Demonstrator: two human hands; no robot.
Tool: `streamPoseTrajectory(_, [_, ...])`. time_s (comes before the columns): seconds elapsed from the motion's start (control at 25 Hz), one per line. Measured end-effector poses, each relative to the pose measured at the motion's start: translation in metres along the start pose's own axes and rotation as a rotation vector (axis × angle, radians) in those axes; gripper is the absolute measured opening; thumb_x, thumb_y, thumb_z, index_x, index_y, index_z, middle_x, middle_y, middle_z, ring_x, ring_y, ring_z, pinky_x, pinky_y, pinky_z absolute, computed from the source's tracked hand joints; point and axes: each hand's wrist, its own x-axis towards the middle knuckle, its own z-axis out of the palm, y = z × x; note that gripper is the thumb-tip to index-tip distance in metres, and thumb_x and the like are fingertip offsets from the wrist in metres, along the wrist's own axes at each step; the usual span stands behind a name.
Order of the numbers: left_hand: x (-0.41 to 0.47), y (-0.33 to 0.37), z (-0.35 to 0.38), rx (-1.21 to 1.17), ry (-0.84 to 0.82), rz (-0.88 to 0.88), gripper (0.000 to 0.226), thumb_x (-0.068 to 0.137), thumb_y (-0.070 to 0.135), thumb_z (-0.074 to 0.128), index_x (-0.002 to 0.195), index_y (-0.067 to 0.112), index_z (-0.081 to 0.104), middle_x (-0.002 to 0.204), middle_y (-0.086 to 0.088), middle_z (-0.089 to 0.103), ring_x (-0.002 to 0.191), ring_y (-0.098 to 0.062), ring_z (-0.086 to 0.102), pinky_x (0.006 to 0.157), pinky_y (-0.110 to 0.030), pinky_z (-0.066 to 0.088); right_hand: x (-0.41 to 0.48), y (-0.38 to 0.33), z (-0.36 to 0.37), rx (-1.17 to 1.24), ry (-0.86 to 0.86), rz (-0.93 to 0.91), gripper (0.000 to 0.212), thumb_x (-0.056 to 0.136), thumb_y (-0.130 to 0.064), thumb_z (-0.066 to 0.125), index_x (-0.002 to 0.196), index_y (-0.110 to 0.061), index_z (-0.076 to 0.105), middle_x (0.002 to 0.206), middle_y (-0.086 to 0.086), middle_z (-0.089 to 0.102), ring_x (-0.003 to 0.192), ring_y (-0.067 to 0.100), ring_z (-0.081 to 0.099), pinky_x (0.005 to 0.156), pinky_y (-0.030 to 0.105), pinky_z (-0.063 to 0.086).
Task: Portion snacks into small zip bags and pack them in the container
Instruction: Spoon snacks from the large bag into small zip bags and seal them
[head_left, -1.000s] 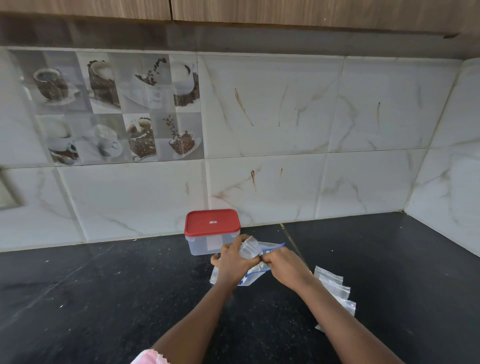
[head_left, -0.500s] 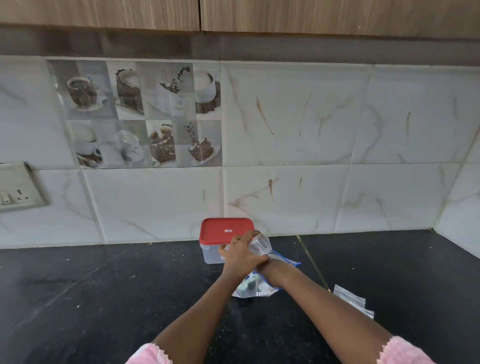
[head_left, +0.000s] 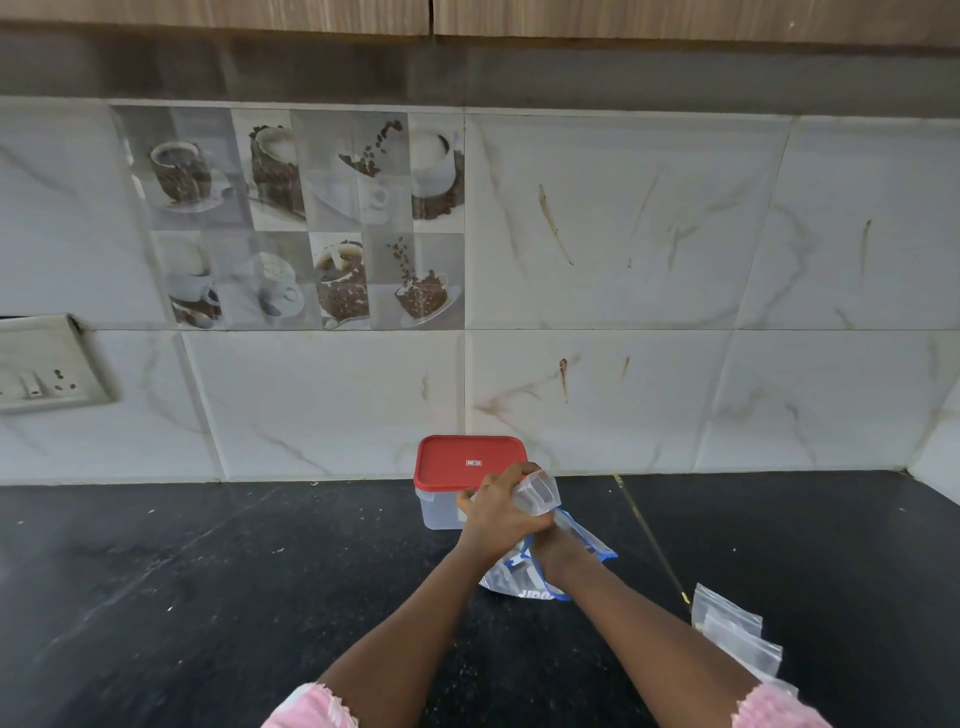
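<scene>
A second ago both hands were tugging at the mouth of the big snack bag (head_left: 540, 577). Now the right grip (head_left: 555, 546) has gone down inside it, sunk past the wrist, so I cannot tell whether those fingers are spread or closed on anything. To me that means the opening is done and the first scoop is under way; nothing looks portioned yet.

The left grip (head_left: 496, 512) is curled tight round a small zip bag (head_left: 537, 491), bunched and held just above the right grip, right over the big bag's mouth, ready to be filled.

The container (head_left: 436, 512) stands just behind the left grip, by the wall, its red lid (head_left: 470, 460) still on; whether the knuckles touch it I cannot say. The spare small bags (head_left: 732, 623) lie on the table (head_left: 208, 597) well off to the right of the right grip and nearer the person.
</scene>
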Motion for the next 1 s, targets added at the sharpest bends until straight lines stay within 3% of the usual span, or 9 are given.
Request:
streamPoseTrajectory(0.12, [0.000,-0.009,-0.003,-0.087,0.051,-0.048,0.054,0.075,0.042,0.067,0.124,0.028,0.050,0.112,0.004,0.062,0.111,-0.019,0.053,0.095,-0.034,0.027,0.001,0.001,-0.005,-0.052,-0.071,0.015,0.041,0.102,-0.016,0.028,0.141,-0.005,0.034,0.146,0.011,0.039,0.131,0.023,0.040,0.113,0.030,0.027])
streamPoseTrajectory(0.24, [-0.002,-0.021,-0.007,-0.157,0.076,-0.148,0.051,0.083,0.027,0.063,0.130,0.023,0.044,0.105,0.002,0.058,0.101,-0.017,0.049,0.088,-0.028,0.023,0.017,0.010,0.004,-0.036,-0.152,0.006,0.035,0.102,-0.025,0.026,0.131,-0.014,0.044,0.120,0.005,0.048,0.104,0.015,0.040,0.106,0.027,0.032])
streamPoseTrajectory(0.36, [-0.005,-0.032,-0.004,-0.075,0.020,-0.208,0.055,0.079,0.032,0.058,0.131,0.026,0.041,0.098,0.003,0.059,0.098,-0.019,0.053,0.094,-0.035,0.022,0.020,0.015,0.010,-0.025,-0.160,0.059,0.037,0.102,-0.024,0.031,0.134,-0.012,0.046,0.100,0.005,0.048,0.098,0.015,0.035,0.106,0.030,0.035])
streamPoseTrajectory(0.48, [-0.005,-0.046,0.000,-0.114,-0.023,-0.284,0.063,0.077,0.029,0.060,0.135,0.030,0.037,0.111,-0.004,0.062,0.106,-0.026,0.056,0.106,-0.047,0.032,0.022,0.019,0.014,0.090,-0.037,0.051,0.037,0.099,-0.014,0.038,0.133,-0.007,0.049,0.094,0.002,0.042,0.092,0.017,0.037,0.100,0.035,0.042])
streamPoseTrajectory(0.56, [-0.005,-0.051,0.001,-0.178,-0.040,-0.297,0.073,0.068,0.030,0.057,0.138,0.030,0.034,0.115,-0.006,0.061,0.106,-0.028,0.056,0.102,-0.047,0.041,0.021,0.016,0.009,0.059,-0.136,0.129,0.037,0.101,-0.014,0.035,0.136,-0.009,0.045,0.086,0.003,0.046,0.095,0.016,0.035,0.105,0.029,0.037])
streamPoseTrajectory(0.68, [-0.003,-0.052,0.003,-0.238,-0.069,-0.322,0.067,0.069,0.027,0.056,0.133,0.029,0.037,0.103,-0.001,0.056,0.095,-0.025,0.057,0.085,-0.037,0.047,0.027,0.012,0.006,0.034,-0.200,0.137,0.038,0.102,-0.017,0.032,0.139,-0.010,0.040,0.118,0.007,0.051,0.099,0.015,0.036,0.104,0.026,0.035])
streamPoseTrajectory(0.76, [-0.001,-0.056,0.005,-0.325,-0.067,-0.393,0.053,0.072,0.025,0.058,0.122,0.023,0.043,0.104,-0.001,0.058,0.094,-0.025,0.059,0.085,-0.038,0.049,0.028,0.010,0.007,0.016,-0.178,0.096,0.038,0.102,-0.018,0.033,0.137,-0.010,0.042,0.115,0.007,0.046,0.101,0.017,0.042,0.096,0.025,0.037])
streamPoseTrajectory(0.88, [0.003,-0.069,0.015,-0.516,-0.070,-0.511,0.056,0.061,0.033,0.055,0.115,0.020,0.047,0.103,-0.009,0.063,0.096,-0.029,0.063,0.091,-0.048,0.052,0.030,0.006,0.008,0.138,-0.106,0.145,0.036,0.100,-0.016,0.036,0.134,-0.008,0.046,0.114,0.009,0.052,0.095,0.017,0.043,0.091,0.025,0.039])
streamPoseTrajectory(1.0, [0.001,-0.071,0.020,-0.614,-0.094,-0.545,0.049,0.072,0.030,0.056,0.119,0.023,0.046,0.103,-0.008,0.062,0.095,-0.028,0.063,0.084,-0.046,0.055,0.026,0.003,0.007,0.209,-0.054,0.149,0.036,0.099,-0.015,0.039,0.134,-0.006,0.047,0.135,0.011,0.052,0.112,0.023,0.053,0.101,0.031,0.040])
